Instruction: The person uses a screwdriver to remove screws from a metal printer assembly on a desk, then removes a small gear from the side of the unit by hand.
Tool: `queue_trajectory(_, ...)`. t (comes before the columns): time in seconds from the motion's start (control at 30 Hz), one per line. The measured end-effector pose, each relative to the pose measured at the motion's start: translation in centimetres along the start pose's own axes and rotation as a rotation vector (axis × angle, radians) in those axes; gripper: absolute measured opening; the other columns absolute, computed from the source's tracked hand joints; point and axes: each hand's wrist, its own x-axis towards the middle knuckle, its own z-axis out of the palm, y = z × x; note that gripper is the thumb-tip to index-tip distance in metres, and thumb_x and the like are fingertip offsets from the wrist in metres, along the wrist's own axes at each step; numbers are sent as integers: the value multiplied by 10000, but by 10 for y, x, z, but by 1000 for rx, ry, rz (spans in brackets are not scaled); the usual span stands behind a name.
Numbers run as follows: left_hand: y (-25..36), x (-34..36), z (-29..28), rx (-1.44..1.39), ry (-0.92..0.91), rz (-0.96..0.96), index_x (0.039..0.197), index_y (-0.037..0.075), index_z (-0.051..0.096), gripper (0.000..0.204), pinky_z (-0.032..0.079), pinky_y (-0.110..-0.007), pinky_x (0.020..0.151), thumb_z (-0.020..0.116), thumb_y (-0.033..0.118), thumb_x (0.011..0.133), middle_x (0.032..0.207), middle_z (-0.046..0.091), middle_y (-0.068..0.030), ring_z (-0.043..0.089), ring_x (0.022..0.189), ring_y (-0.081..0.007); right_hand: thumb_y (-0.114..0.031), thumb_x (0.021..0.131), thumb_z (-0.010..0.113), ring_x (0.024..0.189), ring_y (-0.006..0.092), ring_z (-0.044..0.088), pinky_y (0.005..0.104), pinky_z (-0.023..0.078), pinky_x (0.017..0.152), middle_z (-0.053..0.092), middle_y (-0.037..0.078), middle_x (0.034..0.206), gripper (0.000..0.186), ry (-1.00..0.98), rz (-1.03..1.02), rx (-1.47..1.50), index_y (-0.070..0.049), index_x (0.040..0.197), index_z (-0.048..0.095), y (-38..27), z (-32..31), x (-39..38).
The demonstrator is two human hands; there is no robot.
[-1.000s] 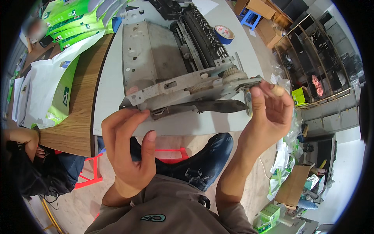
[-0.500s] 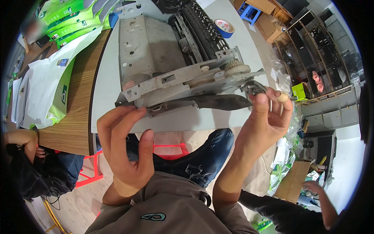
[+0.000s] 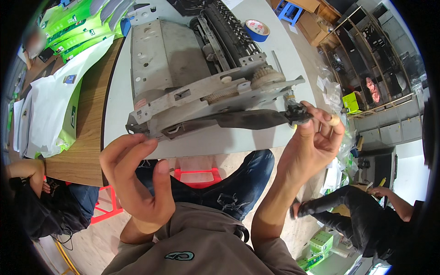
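On the white table lies a stripped printer chassis (image 3: 183, 96) of grey sheet metal, with toothed gears (image 3: 267, 77) on its near side. A long dark panel (image 3: 250, 120) runs along the near side and ends at the right in a small black plastic part (image 3: 298, 114). My right hand (image 3: 316, 137) pinches that plastic part between thumb and fingers; one finger has a tan wrap around its tip. At the left near corner, fingertips of my left hand (image 3: 142, 178) touch the metal, its thumb held apart. What lies beneath those fingertips is hidden.
A blue-edged tape roll (image 3: 256, 30) sits on the white table (image 3: 288, 59). Green-and-white packages (image 3: 68, 110) cover the wooden table at left. One person sits at left; another person (image 3: 348, 211) is at lower right. A metal rack (image 3: 366, 64) stands at right.
The chassis has shifted slightly left and nearer, my left hand moving left with it. The black part and dark panel's right end show more fully. The person at lower right has changed position.
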Motion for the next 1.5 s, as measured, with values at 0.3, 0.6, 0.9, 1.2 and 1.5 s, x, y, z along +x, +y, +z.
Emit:
queue_trajectory(0.3, 3, 1, 1, -11, 10, 36, 1135, -28, 615, 295, 469, -381, 874, 656, -10, 844, 1171, 527, -211, 563, 1039, -313, 171, 798, 738, 1000, 294, 704, 447, 574, 945, 693, 162, 1006, 397, 42, 28, -12, 11, 1105, 542, 0, 12, 14)
queue_trajectory(0.6, 5, 5, 3, -13, 12, 50, 1109, -20, 634, 274, 472, -374, 855, 663, 0, 837, 1156, 527, -210, 565, 1015, -300, 175, 795, 749, 986, 236, 704, 348, 579, 889, 693, 159, 1028, 394, -57, 86, -113, 27, 1103, 552, -5, 17, 24)
queue_trajectory(0.9, 22, 31, 3, -62, -7, 178, 1056, 18, 679, 320, 485, -366, 815, 694, -19, 738, 1136, 540, -196, 570, 963, -279, 140, 800, 767, 958, 198, 686, 304, 561, 848, 695, 146, 1001, 357, 40, 104, -25, -10, 1053, 567, 0, 25, 23)
queue_trajectory(1.2, 53, 85, 30, 61, -107, 352, 1075, 8, 680, 266, 457, -403, 882, 671, -18, 810, 1112, 596, -157, 563, 1038, -310, 112, 808, 779, 954, 177, 674, 289, 555, 858, 684, 127, 978, 345, 112, 114, 7, -26, 1048, 573, 3, 32, 18)
queue_trajectory(1.5, 61, 96, 71, 157, -252, 392, 1096, 76, 672, 412, 406, -428, 895, 801, 92, 705, 1108, 612, -50, 564, 1056, -290, 93, 846, 756, 911, 155, 674, 267, 550, 810, 687, 114, 972, 286, 128, 180, 45, -18, 1039, 578, 4, 33, 17)
